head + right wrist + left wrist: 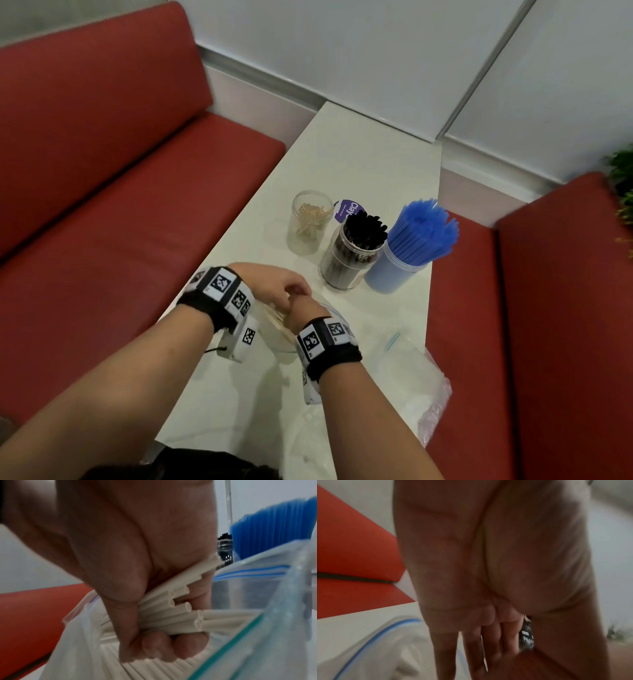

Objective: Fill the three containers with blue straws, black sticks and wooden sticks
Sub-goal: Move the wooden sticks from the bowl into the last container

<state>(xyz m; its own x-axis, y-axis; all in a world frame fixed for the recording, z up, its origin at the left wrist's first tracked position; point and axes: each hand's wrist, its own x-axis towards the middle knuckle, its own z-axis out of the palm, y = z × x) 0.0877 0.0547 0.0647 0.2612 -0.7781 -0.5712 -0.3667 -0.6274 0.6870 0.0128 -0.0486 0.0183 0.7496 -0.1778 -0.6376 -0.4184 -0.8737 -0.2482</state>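
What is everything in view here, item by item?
blue straws: one bundle, blue, in the right container
black sticks: one bundle, black, in the middle jar
wooden sticks: few, tan, in the left clear jar
zip bag: one, clear with blue seal, under the hands
pale sticks: handful, off-white, in the bag
table: one, white
benches: two, red
left hand: at the bag
right hand: grips the pale sticks

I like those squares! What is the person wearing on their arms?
Both forearms are bare, without sleeves. Each wrist wears a black strap: the left wrist band and right wrist band carry white blocks printed with black-and-white square codes. A thin black cord hangs under the left one.
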